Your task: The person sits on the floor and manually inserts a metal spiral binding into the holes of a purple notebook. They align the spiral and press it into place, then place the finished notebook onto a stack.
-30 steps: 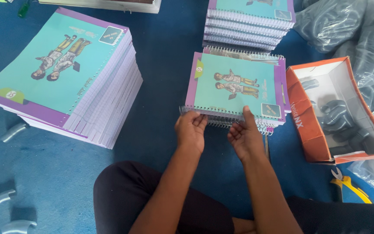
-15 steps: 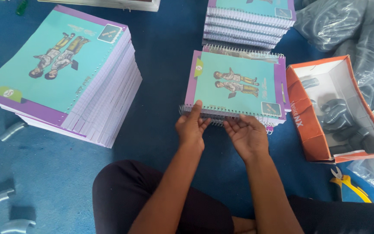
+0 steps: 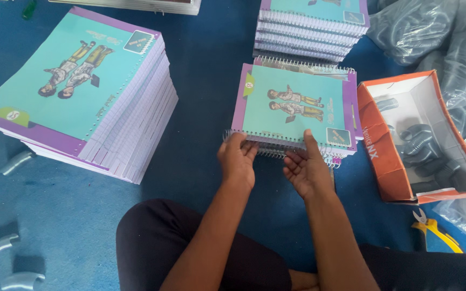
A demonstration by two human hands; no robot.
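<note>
Both hands are on the near, wire-bound edge of the top notebook (image 3: 295,105): the left hand (image 3: 237,160) has its fingers curled over the spiral wire (image 3: 268,150), while the right hand (image 3: 307,171) is palm-up and spread with its thumb pressed on the teal cover. That notebook sits on a short pile on the blue floor (image 3: 200,81) right in front of the person's knees. Off to the left is a big stack of unbound books (image 3: 82,97), another bound stack (image 3: 311,27) sits behind, an orange box (image 3: 389,156) is just right, and yellow-handled pliers (image 3: 432,229) lie near it.
</note>
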